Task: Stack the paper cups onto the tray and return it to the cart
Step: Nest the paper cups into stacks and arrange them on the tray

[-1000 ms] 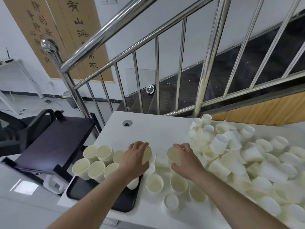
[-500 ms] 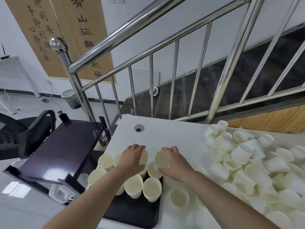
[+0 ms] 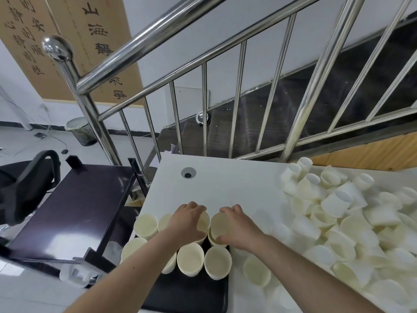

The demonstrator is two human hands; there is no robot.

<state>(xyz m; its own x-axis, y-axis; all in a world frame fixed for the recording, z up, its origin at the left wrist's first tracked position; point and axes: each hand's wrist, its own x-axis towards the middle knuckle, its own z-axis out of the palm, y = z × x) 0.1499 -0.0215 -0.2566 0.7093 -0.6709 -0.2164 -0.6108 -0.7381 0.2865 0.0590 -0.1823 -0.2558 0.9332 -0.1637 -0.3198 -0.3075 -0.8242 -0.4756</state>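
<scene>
Both hands were over the black tray [image 3: 191, 297], which lay at the near left corner of the white tabletop [image 3: 225, 177], its left part hanging past the tabletop's left edge toward the dark cart [image 3: 74, 211] standing just beside it. The left hand [image 3: 187, 222] curled over the rim of one paper cup [image 3: 203, 222], and the right hand [image 3: 237, 227] gripped a second cup [image 3: 220, 224] from its right side, thumb low and fingers over the top; the two cups sat touching, mouths up, at the far end of the tray. Holding them by the rims probably let each be lowered straight into line with the upright cups [image 3: 146, 225] already ranged in rows there, packed close so that more would fit. A loose heap of cups [image 3: 338, 211], many tipped on their sides, covered the right half of the tabletop, and several stood near the tray's right edge, so most of the stacking seemed yet to do, and the tray was not yet on the cart
</scene>
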